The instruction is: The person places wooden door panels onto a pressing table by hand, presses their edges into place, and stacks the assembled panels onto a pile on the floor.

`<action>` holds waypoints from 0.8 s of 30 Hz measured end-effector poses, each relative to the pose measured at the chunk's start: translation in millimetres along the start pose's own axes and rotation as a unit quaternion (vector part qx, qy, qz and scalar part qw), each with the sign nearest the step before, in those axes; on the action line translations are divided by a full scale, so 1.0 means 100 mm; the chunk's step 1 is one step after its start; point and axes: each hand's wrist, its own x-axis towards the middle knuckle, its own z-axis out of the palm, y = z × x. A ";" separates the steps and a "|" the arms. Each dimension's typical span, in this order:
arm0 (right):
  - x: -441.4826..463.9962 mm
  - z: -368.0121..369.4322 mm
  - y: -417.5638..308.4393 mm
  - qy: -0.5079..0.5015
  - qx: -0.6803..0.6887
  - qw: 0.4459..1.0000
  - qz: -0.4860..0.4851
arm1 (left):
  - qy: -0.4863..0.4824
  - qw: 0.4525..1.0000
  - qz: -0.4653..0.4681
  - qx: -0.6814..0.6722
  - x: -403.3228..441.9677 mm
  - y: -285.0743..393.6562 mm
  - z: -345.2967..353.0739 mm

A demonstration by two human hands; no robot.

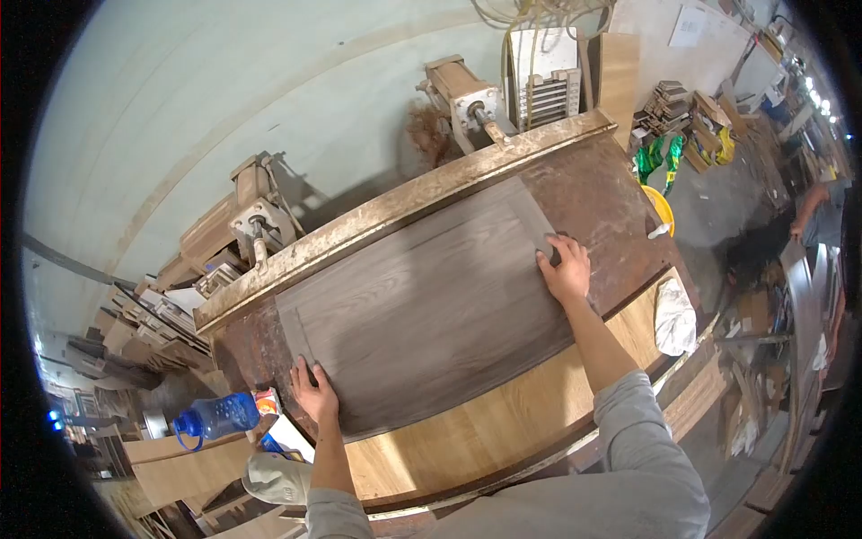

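A grey wood-grain cabinet door (422, 296) lies flat on the brown bench top (584, 202), its far long edge close to the clamp's long pressing bar (395, 202). My left hand (314, 393) grips the door's left end, near the front corner. At the right end, my right hand (567, 268) holds the other edge with thumb and fingers curled at it. Parts of the fingers at both edges are hard to make out.
Two pneumatic cylinders (462, 94) (256, 202) stand behind the bar. A light wood board (485, 418) runs along the bench front, with a white cloth (674, 319) at right. A blue bottle (220, 415) stands left. A person's arm (811, 208) shows far right.
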 end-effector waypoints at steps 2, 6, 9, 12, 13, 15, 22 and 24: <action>-0.02 0.02 0.03 0.010 0.004 1.000 -0.013 | -0.002 1.000 -0.009 0.004 0.01 0.02 -0.02; 0.01 0.03 0.03 0.002 0.011 1.000 -0.026 | 0.001 1.000 -0.018 0.005 0.02 -0.04 0.07; 0.01 -0.02 -0.08 -0.030 -0.001 1.000 -0.002 | 0.001 0.998 -0.009 0.057 0.03 -0.13 0.07; 0.01 0.09 -0.01 -0.019 -0.024 0.999 -0.015 | 0.016 0.998 -0.038 0.046 0.03 -0.03 -0.02; 0.00 0.12 -0.03 -0.026 -0.016 0.999 -0.026 | -0.005 0.998 -0.046 0.041 0.04 0.03 -0.07; 0.00 0.08 -0.03 -0.028 -0.032 0.999 -0.011 | -0.022 0.997 -0.059 0.036 0.03 0.04 -0.12; -0.02 -0.14 0.13 -0.079 -0.043 0.995 0.043 | -0.048 0.996 -0.049 -0.063 -0.22 -0.11 -0.30; -0.10 -0.19 0.18 -0.097 -0.074 0.991 0.060 | -0.026 0.997 -0.068 -0.011 -0.54 -0.20 -0.31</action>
